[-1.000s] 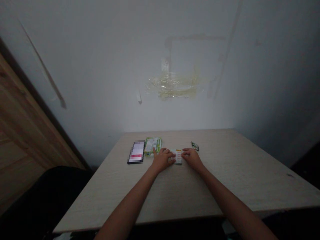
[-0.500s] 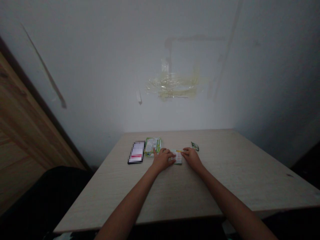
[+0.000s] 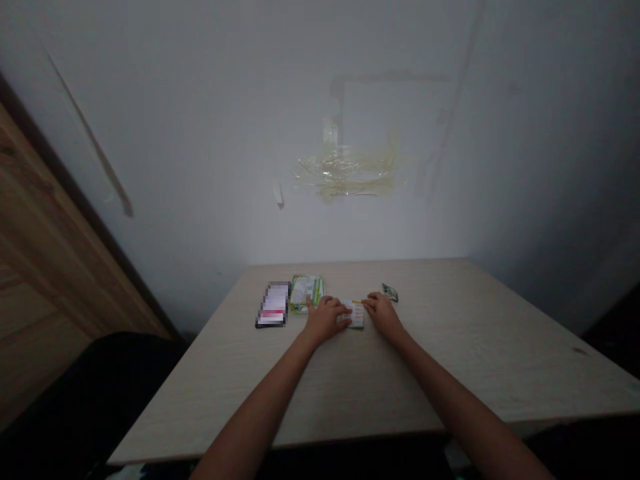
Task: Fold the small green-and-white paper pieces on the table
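Note:
A small flat white packet with red print and a yellow strip along its far edge lies on the table between my hands. My left hand holds its left part down, fingers bent over it and thumb nearer to me. At the far right corner, the fingers of my right hand are pinched together on the yellow edge. The fingertips partly hide that corner. A larger green and white packet lies just beyond my left hand. Past my right hand is a small dark green sachet.
A phone with a blurred-out screen lies left of the green packet. The pale wooden table meets a wall with clear tape on it. Wooden boards stand at the left, above something black.
My right hand has shifted very slightly at the packet's far right corner, and the yellow edge now shows as a thinner, longer line. My left hand stays in place.

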Tool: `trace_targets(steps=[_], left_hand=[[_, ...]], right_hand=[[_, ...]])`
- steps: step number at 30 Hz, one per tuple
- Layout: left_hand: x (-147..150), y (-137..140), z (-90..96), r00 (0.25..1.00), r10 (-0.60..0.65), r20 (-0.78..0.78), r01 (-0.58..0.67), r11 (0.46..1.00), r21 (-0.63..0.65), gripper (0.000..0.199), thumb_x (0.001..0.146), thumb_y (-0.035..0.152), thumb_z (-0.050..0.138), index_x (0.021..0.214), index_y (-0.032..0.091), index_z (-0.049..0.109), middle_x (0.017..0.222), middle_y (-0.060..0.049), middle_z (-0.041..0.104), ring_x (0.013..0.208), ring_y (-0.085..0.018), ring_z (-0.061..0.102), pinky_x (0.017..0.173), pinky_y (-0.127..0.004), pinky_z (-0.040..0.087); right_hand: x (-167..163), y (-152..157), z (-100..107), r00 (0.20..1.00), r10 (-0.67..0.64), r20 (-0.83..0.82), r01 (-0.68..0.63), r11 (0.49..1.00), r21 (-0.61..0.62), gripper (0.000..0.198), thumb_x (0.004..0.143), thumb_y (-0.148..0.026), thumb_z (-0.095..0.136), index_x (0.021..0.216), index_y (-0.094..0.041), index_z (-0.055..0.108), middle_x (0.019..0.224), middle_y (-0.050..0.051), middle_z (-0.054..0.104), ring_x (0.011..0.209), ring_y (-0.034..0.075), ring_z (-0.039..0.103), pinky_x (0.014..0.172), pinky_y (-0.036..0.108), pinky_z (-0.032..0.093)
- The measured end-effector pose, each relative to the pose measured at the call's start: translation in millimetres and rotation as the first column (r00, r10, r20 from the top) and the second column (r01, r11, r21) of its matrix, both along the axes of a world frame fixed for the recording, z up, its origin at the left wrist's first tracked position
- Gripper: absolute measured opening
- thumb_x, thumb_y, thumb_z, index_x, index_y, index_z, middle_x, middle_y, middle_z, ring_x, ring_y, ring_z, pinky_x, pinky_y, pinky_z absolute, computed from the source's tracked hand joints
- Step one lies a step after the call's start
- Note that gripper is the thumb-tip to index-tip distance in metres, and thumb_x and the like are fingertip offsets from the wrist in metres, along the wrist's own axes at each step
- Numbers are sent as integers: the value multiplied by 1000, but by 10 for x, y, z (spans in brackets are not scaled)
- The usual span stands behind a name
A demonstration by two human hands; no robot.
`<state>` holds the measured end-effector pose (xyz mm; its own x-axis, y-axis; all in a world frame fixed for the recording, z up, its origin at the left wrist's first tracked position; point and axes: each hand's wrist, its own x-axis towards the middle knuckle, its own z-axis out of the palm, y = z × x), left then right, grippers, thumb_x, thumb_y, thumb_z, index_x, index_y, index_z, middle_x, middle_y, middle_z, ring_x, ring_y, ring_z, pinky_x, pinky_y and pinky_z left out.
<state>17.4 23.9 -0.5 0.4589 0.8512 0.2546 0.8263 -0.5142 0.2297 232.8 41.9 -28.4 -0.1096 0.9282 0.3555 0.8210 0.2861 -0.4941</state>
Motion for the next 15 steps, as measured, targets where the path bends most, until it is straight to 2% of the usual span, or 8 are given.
trace_targets(steps=[9,15], left_hand=[[9,-6,-7,1000,14,5,-14,1000,2,30,85,50,61,114,43,66,122,0,64,128,-30,43,106,-78,-1],[8,-34,2,1000,17,-14,-17,999,29,30,87,51,58,115,43,65,121,0,64,127,-30,43,105,-79,-1]], right_hand=[[-27,-8,-11,1000,-28,4,28,999,22,30,92,-22,51,111,-15,73,119,15,62,114,24,53,104,34,38],[16,-25,-14,996,15,-94,-11,999,38,27,86,-21,58,107,-13,73,121,14,61,116,23,53,106,34,37]])
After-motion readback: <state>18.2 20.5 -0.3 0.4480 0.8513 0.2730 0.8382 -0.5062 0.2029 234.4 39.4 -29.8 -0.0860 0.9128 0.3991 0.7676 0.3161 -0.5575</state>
